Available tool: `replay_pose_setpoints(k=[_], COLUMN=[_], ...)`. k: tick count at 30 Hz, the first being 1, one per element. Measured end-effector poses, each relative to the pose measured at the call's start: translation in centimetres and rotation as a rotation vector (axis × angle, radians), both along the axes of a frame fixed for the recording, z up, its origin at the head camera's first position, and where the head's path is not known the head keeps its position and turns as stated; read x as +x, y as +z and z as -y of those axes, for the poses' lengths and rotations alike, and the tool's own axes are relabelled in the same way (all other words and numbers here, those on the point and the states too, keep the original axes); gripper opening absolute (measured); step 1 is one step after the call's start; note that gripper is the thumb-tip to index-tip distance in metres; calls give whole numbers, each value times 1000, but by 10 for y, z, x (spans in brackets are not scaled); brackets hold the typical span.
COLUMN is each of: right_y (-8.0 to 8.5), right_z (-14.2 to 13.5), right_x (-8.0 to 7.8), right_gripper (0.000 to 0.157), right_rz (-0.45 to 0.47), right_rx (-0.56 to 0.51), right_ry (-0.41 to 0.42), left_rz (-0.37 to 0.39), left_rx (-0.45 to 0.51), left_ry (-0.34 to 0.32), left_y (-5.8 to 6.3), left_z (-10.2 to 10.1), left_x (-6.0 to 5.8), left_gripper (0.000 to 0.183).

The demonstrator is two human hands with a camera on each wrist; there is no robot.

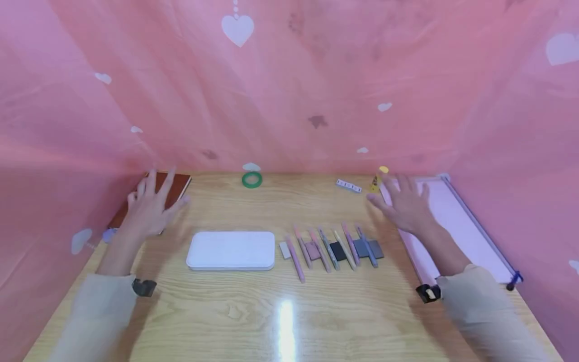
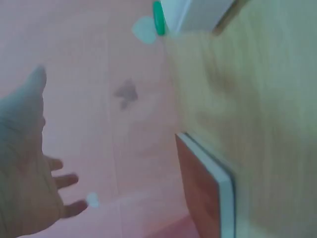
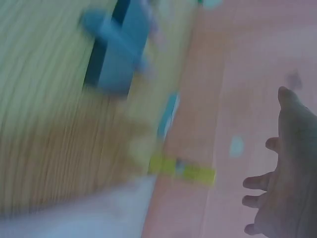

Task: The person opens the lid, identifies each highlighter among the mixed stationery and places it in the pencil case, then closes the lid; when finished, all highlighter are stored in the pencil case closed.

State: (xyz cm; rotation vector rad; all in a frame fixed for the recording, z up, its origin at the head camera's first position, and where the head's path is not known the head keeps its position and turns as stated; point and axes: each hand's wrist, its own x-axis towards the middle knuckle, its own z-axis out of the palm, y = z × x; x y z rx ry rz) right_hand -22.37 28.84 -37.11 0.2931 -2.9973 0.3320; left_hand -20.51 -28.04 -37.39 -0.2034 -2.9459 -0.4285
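Note:
My left hand (image 1: 148,213) hovers over a brown hardcover notebook (image 1: 182,181) at the table's far left, fingers spread, holding nothing. In the left wrist view the notebook (image 2: 200,186) lies below and apart from the hand. At the right, my right hand (image 1: 409,208) is held with fingers spread and nothing in it. It overlaps the left edge of a white board (image 1: 457,216) with a grey rim. Just beyond its thumb stands a yellow tube (image 1: 383,170), also seen in the right wrist view. Both hands look slightly blurred.
A white flat case (image 1: 230,250) lies left of centre. Beside it, several pens (image 1: 295,259) rest across a row of small blocks (image 1: 337,251). Toward the back are a green tape roll (image 1: 245,174) and a small patterned strip (image 1: 348,186). Pink cloth (image 1: 289,90) walls the table's back and sides.

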Motion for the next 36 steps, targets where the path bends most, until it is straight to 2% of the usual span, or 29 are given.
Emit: replay_pose_setpoints(k=[4, 9, 12, 14, 16, 18, 22, 25, 29, 36], right_y=[-9, -26, -33, -35, -38, -42, -51, -55, -56, -54], right_z=[39, 98, 132, 154, 173, 190, 215, 228, 239, 246], right_x=[6, 18, 25, 30, 34, 38, 44, 48, 49, 44], right_gripper=[74, 73, 76, 77, 78, 79, 81, 79, 71, 64], right_rz=[-27, -71, -57, -18, 39, 97, 165, 150, 86, 66], right_rx=[-37, -111, -128, -132, -143, -150, -133, -65, 34, 80], right_ry=[147, 359, 466, 519, 566, 606, 658, 672, 656, 639], left_rz=[59, 152, 274, 359, 423, 445, 428, 408, 412, 418], left_rx=[250, 505, 622, 658, 640, 581, 463, 430, 438, 505], left_ry=[-61, -93, -163, -222, -269, -296, -303, -295, -258, -221], left_y=[-17, -44, -56, -60, -63, -65, -70, -73, -77, -80], left_z=[-9, -10, -10, -11, -15, -20, -28, -30, -31, -28], left_x=[14, 25, 34, 39, 43, 45, 43, 40, 38, 39], left_gripper=[87, 85, 94, 105, 114, 119, 115, 107, 102, 102])
